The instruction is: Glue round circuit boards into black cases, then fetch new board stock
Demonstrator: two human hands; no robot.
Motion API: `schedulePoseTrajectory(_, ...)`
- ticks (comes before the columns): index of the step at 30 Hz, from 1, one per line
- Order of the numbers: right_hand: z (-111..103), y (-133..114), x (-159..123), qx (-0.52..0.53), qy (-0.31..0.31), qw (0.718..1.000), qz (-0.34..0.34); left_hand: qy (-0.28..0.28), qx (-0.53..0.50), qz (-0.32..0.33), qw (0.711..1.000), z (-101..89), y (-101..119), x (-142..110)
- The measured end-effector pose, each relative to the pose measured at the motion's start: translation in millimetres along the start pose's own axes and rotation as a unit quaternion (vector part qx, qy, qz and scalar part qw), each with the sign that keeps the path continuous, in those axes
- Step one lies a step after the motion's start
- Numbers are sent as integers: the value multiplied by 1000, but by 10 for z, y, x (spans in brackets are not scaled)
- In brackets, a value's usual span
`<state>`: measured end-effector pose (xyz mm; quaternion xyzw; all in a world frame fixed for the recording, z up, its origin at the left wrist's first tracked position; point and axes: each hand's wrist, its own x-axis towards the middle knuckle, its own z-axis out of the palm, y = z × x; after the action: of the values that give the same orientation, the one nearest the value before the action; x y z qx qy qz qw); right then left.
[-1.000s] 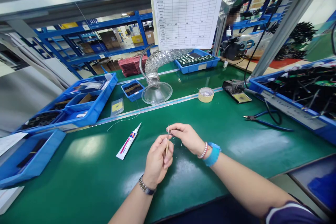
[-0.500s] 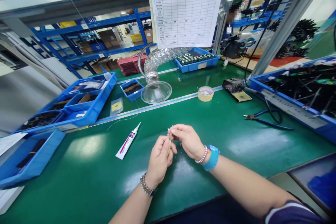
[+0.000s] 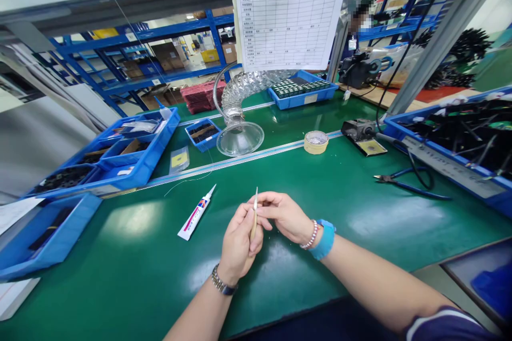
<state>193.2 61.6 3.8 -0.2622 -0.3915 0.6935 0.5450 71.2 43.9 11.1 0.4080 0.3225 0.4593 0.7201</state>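
My left hand is closed around a thin pointed tool, like tweezers, held upright with its tip pointing away from me. My right hand is pinched against the tool just below its tip; whatever small thing sits between those fingers is too small to make out. Both hands hover just above the green mat near its front middle. A white glue tube with a red and blue label lies on the mat to the left of my hands.
Blue parts bins line the left; a larger blue tray of black parts stands at the right. A clear fume funnel, a tape roll, a soldering stand and blue-handled pliers lie beyond. A printed sheet hangs above.
The tool's tip has risen a little and shows more clearly above my fingers. My right fingers stay pinched near its tip. Both hands stay in nearly the same spot.
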Motion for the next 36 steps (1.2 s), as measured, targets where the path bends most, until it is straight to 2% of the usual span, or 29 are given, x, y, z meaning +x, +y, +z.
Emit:
schedulePoseTrajectory(6,-20,-63,38,4,101,994,-34,-31,-37,-69,996,-17,-22,6)
schedulePoseTrajectory(10,-12,-81,25,-26,58,998,-16,-30,-59,-81,994,-34,-14,20)
schedulePoseTrajectory(12,-10,-83,15,-55,56,997,-21,-20,-38,-69,997,-32,-11,22)
schedulePoseTrajectory(16,-8,-88,7,-95,109,989,-42,3,66,-4,998,-22,-33,7)
schedulePoseTrajectory(21,9,-69,-13,-83,76,992,-49,32,173,69,982,-45,-83,-11)
schedulePoseTrajectory(26,15,-59,-32,-83,98,989,-68,38,256,115,959,-92,-139,-26)
schedulePoseTrajectory(33,8,-87,-31,-60,134,984,-101,41,292,122,948,-97,-170,-51)
schedulePoseTrajectory(36,4,-108,-12,-33,137,986,-88,36,258,100,960,-68,-149,-43)
